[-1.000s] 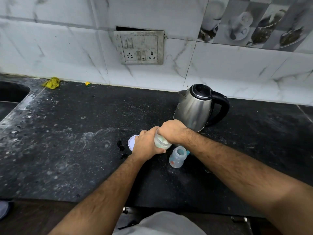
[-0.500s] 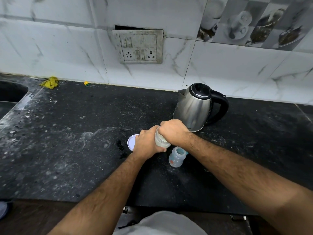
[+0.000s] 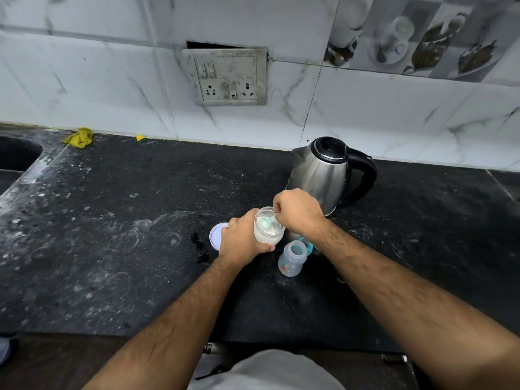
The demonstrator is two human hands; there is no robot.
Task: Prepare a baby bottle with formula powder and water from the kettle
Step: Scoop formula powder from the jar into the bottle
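Head view: left hand grasps open jar of white powder; right hand pinches teal scoop inside it. Uncapped baby bottle just right of jar, contents unclear; kettle behind.

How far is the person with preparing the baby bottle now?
Done: the white round lid lies off the jar, and the clear plastic baby bottle stands open.

In hand: the left hand holds the clear powder jar; the right hand dips the pale green scoop into it.

Left: no powder visible in the bottle yet; the steel kettle stands untouched, so water remains, then closing.
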